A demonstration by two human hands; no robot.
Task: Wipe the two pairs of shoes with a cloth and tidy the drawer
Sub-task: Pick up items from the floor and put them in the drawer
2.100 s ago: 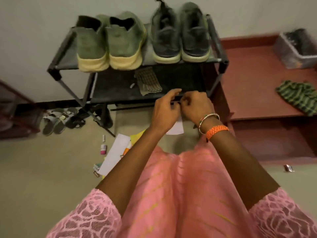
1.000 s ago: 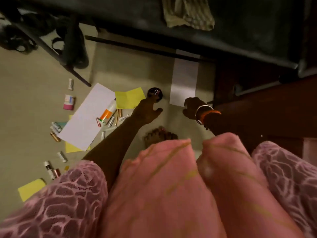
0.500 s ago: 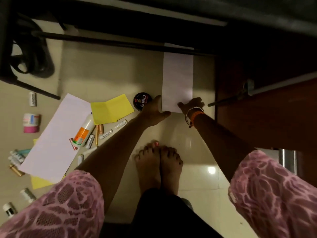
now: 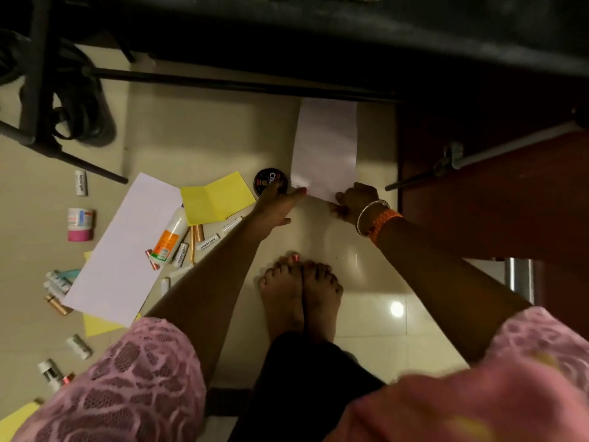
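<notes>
On the floor under the rack (image 4: 318,81), both hands work the white sheet (image 4: 323,148); right hand (image 4: 355,200) pinches its near corner to lift it; left hand (image 4: 275,207), fingers extended, touches the near edge beside the polish tin (image 4: 271,181), likely steadying.

"Heybright" stands on small white tubes (image 4: 208,243) on the floor; "Ch" shows on the black tin (image 4: 270,183)

Pale tiled floor (image 4: 366,314) under you; white sheet (image 4: 323,148) lies flat near the dark rack leg (image 4: 92,172); black polish tin (image 4: 271,181) just beside it; yellow paper (image 4: 220,197), long white paper (image 4: 124,250), glue bottle (image 4: 169,237) and small tubes scattered left.
</notes>
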